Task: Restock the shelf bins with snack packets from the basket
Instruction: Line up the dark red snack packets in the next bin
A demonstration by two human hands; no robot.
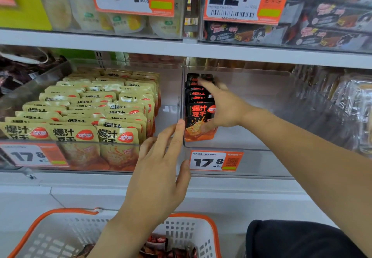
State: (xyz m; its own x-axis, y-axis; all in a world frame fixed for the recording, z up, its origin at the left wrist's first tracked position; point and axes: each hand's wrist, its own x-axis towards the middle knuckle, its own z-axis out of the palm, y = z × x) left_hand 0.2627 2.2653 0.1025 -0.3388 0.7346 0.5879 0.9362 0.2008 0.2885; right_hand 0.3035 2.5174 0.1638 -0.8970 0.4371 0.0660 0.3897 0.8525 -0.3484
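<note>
On white shop shelving (201,52), clear bins (261,105) with orange price tags (216,160).

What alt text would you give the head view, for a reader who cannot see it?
A right hand reaches into a clear shelf bin, gripping a row of black snack packets at its left wall, while the left hand touches the bin's front corner. The neighbouring bin holds yellow packets; a white-and-orange basket sits below.

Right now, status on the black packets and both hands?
Right hand gripping black packets in the right bin. Left hand open, fingers on bin edge. Basket below. Nothing in the way.
</note>
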